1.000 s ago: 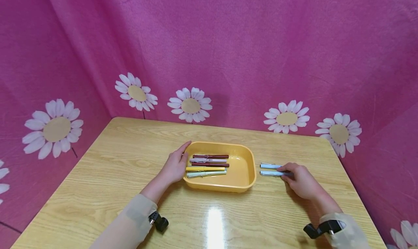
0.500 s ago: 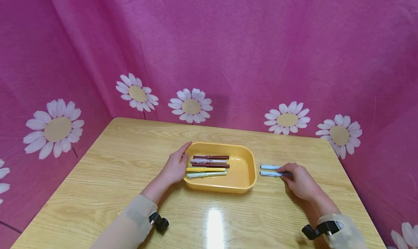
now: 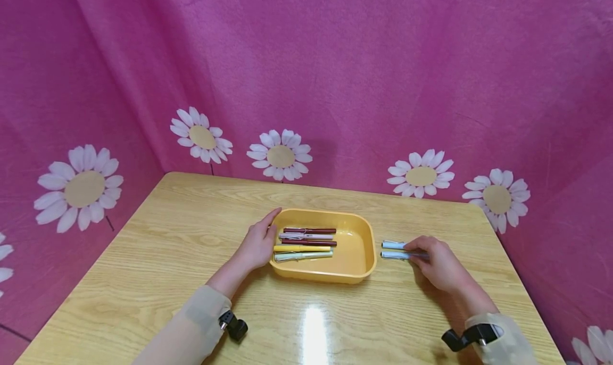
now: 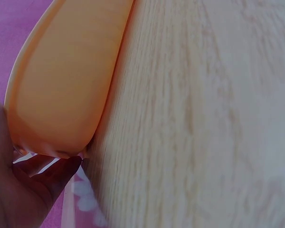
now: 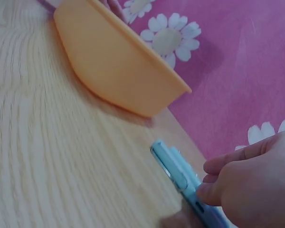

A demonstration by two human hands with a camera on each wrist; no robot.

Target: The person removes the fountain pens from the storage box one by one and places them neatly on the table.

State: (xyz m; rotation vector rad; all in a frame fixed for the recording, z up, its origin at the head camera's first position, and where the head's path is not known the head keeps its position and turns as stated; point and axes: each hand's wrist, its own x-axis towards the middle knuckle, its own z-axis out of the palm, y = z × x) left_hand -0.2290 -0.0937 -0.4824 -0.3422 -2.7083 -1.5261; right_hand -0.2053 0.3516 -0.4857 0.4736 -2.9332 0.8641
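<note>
In the head view a yellow plastic tray (image 3: 351,248) stands mid-table with several pens (image 3: 308,242) lying side by side in its left part: dark red, pale lilac, yellow and pale green. My left hand (image 3: 257,245) holds the tray's left end, thumb at the rim; in the left wrist view its fingers (image 4: 61,173) press the outside of the end wall. Right of the tray, two light blue pens (image 3: 394,245) lie parallel, clips showing. My right hand (image 3: 441,264) pinches them from above with thumb and index finger; their right ends are partly hidden beneath it.
The wooden table (image 3: 167,264) reaches back to a magenta curtain (image 3: 335,77) with white daisies, which also hangs on both sides. Each sleeve carries a black wrist camera (image 3: 233,325). Light glares off the table near the front.
My right hand has shifted very slightly left along the light blue pens, which stay on the table. My left hand and the tray hold still.
</note>
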